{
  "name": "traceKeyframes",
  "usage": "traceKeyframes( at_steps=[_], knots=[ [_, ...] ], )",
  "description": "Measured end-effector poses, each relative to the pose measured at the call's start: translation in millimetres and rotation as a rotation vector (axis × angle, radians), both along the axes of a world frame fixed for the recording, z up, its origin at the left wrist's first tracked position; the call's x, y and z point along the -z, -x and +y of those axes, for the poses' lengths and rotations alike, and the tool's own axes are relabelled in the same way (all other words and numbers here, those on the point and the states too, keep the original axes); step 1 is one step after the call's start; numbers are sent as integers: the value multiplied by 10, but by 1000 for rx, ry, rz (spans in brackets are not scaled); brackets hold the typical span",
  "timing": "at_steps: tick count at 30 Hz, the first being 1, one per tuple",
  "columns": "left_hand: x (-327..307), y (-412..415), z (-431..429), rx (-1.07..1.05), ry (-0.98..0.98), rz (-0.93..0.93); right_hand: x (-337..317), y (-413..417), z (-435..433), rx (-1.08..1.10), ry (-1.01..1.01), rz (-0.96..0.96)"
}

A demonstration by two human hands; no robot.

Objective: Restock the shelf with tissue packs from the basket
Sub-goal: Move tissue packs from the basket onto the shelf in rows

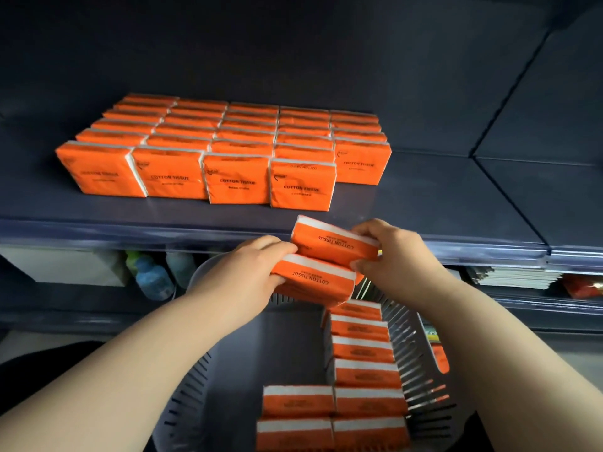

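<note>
Above the basket, the left hand grips the lower pack and the right hand pinches the upper pack, both below the shelf edge, where orange rows stand.

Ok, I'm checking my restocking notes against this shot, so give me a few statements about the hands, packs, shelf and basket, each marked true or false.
1. Each hand holds an orange tissue pack: the left hand the lower pack, the right hand the upper pack. True.
2. The basket is empty. False: orange packs still lie in it, mostly along its right side.
3. The packs on the shelf stand in five columns. True.
4. The rightmost column reaches as far forward as the others. False: its front pack sits further back.
5. The held packs already rest on the shelf. False: they are in front of its edge, above the basket.
</note>
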State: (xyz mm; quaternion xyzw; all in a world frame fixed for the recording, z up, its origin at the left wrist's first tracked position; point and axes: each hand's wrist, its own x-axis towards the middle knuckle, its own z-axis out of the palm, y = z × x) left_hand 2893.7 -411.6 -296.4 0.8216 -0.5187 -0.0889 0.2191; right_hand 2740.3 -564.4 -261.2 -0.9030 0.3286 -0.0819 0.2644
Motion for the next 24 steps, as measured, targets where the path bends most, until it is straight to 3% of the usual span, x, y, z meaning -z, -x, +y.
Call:
traceKeyframes(
  at_steps=[11, 19, 24],
  knots=[
    [-79, -85, -274, 19, 215, -33, -25, -5, -481, 113, 23, -182],
    [-172, -219, -340, -49, 264, 20, -17, -87, -860, 248, -233, -639],
    [-199, -224, -304, -49, 302, -10, -8, -155, -1191, 281, -258, -743]
  ],
)
